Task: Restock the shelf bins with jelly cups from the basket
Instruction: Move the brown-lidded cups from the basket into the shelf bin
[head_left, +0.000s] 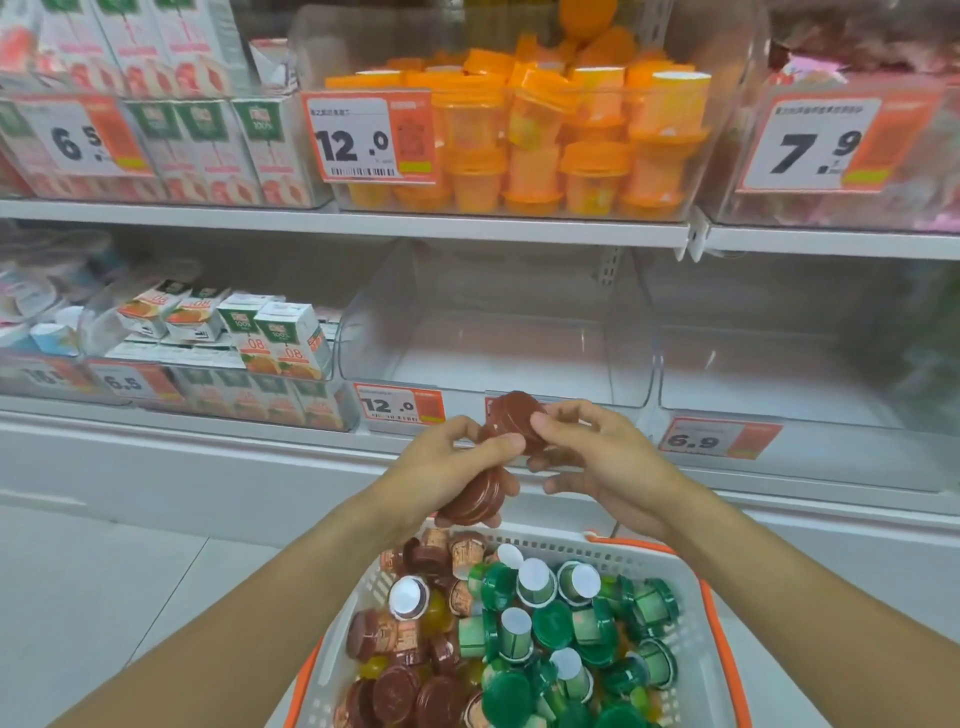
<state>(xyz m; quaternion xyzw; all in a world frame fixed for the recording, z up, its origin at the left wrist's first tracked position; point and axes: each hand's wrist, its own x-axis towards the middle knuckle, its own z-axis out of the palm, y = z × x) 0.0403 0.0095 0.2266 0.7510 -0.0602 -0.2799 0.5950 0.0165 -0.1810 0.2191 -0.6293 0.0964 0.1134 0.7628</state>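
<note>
both hands, left and right, pinched brown jelly cups above the basket; loose fingertip grips risked dropping 1 short of the empty bin.

Brown-lidded jelly cups above white basket

bins: clear glossy plastic
basket: white perforated plastic
brown cup lids, above basket: ridged, shiny plastic
</note>
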